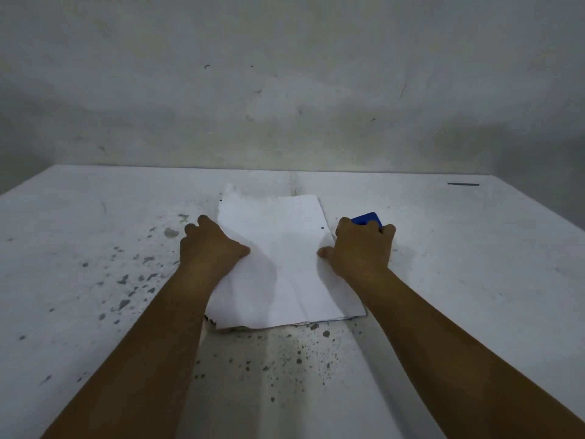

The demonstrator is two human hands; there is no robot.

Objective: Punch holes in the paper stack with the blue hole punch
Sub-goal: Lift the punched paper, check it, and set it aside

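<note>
A white paper stack [281,261] lies in the middle of the white table, its near and far edges ragged. One small dark hole shows near its right edge, just left of my right hand. My left hand [210,248] rests on the stack's left edge, fingers curled over it and thumb on the sheet. My right hand [362,248] sits at the stack's right edge, wrapped over the blue hole punch [367,218]. Only the punch's far top part shows beyond my fingers. Whether the paper edge is inside the punch is hidden by my hand.
The white table [474,264] is speckled with grey chipped spots left of and in front of the paper. A grey wall [285,90] stands right behind the table's far edge. A short dark mark [463,184] lies at the far right.
</note>
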